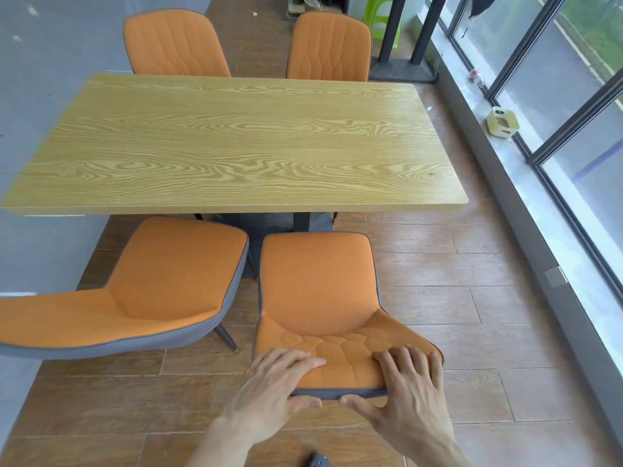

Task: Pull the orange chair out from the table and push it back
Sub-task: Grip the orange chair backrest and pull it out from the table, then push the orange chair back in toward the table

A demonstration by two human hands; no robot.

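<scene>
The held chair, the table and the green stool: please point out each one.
held chair (pixel 317 281), head view, middle of its seat
table (pixel 236 139), head view, bare middle of its top
green stool (pixel 379 18), head view, its side

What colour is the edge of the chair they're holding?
Grey, on the orange chair; the head view shows it.

- Pulled-out chair (pixel 318 291) stands clear of the table (pixel 236 143) near edge, bare floor (pixel 455 298) to its right
- Second chair (pixel 161 281) stands just beside its left side
- Window wall (pixel 539 230) bounds the far right
</scene>
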